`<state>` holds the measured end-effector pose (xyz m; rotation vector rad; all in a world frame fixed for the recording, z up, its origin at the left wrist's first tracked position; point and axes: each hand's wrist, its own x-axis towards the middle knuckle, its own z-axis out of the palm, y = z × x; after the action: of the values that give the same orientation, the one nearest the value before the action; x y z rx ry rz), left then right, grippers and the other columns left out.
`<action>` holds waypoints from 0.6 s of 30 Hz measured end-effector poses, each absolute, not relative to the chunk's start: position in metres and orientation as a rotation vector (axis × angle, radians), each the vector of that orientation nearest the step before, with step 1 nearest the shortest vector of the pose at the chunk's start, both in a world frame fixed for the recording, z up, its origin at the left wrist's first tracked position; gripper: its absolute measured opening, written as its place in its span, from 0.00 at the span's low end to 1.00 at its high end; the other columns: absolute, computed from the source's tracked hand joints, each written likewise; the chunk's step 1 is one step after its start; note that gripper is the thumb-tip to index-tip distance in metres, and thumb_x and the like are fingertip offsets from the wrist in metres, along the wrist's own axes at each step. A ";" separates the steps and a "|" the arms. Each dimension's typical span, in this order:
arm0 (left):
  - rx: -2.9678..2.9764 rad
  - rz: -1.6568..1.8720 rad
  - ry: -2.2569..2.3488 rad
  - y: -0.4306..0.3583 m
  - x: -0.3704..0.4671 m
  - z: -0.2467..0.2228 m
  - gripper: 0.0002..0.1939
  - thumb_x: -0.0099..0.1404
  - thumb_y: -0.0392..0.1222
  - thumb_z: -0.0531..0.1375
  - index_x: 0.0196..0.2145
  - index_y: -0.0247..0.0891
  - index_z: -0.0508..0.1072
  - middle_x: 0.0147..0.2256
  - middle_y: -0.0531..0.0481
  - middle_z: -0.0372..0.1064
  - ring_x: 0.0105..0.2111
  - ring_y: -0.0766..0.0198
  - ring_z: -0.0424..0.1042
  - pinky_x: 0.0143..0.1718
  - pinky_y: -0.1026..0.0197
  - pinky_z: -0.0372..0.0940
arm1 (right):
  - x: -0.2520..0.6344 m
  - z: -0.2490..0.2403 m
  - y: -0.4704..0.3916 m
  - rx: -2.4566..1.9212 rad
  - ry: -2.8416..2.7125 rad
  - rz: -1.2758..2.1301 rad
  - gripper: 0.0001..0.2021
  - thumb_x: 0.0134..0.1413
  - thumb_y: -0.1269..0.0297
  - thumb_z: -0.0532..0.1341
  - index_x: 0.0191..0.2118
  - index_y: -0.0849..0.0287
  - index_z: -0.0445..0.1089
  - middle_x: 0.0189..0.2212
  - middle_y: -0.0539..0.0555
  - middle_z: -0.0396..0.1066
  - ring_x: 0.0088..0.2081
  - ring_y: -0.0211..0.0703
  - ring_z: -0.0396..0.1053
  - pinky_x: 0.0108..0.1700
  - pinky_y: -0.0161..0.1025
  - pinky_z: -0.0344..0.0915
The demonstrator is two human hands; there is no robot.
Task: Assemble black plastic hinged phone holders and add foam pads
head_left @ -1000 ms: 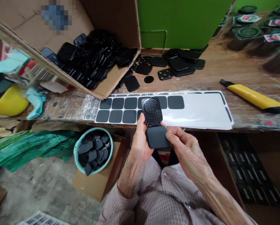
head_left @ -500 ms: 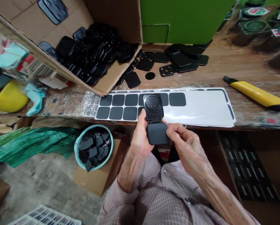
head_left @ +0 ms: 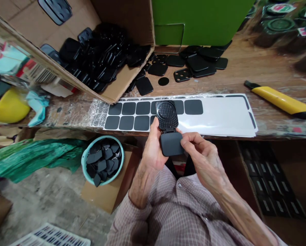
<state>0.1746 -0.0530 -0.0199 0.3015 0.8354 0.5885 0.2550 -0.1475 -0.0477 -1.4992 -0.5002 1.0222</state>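
The left hand (head_left: 153, 155) holds one opened black case (head_left: 171, 145); the right hand (head_left: 203, 150) narrowly pinches its right edge.

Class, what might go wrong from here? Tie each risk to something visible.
The hinged black piece, its flat half apparently beyond the edge of the bench, could fall if the left hand and right hand slip.
The sheet of dark squares lies along that edge, so a hand might drag it.
One dark piece leans over the rim of the teal basket and may tip out.
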 end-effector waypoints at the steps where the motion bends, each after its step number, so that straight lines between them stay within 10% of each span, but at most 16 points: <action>1: 0.303 0.587 0.836 -0.053 0.175 -0.020 0.26 0.71 0.56 0.46 0.33 0.33 0.75 0.29 0.45 0.74 0.30 0.61 0.75 0.36 0.61 0.70 | 0.255 -0.047 -0.147 -1.504 -0.506 1.016 0.09 0.54 0.56 0.62 0.30 0.56 0.66 0.29 0.49 0.70 0.28 0.37 0.63 0.29 0.35 0.58; 10: 0.258 0.627 0.876 -0.056 0.177 -0.010 0.25 0.71 0.54 0.47 0.33 0.33 0.75 0.29 0.46 0.74 0.30 0.62 0.75 0.36 0.61 0.70 | 0.248 -0.041 -0.144 -1.537 -0.694 0.805 0.06 0.58 0.63 0.60 0.30 0.54 0.64 0.38 0.54 0.69 0.54 0.50 0.68 0.45 0.40 0.65; 18: 0.313 0.725 0.882 -0.063 0.172 -0.017 0.28 0.70 0.57 0.47 0.32 0.33 0.75 0.26 0.46 0.73 0.33 0.60 0.76 0.39 0.60 0.69 | 0.238 -0.040 -0.145 -1.777 -1.085 0.228 0.04 0.59 0.68 0.58 0.33 0.54 0.63 0.36 0.55 0.66 0.41 0.44 0.70 0.40 0.41 0.69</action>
<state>0.1720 -0.0633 -0.0165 0.3130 0.8819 0.7249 0.2384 -0.1446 -0.0400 -1.7771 -1.0845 0.2278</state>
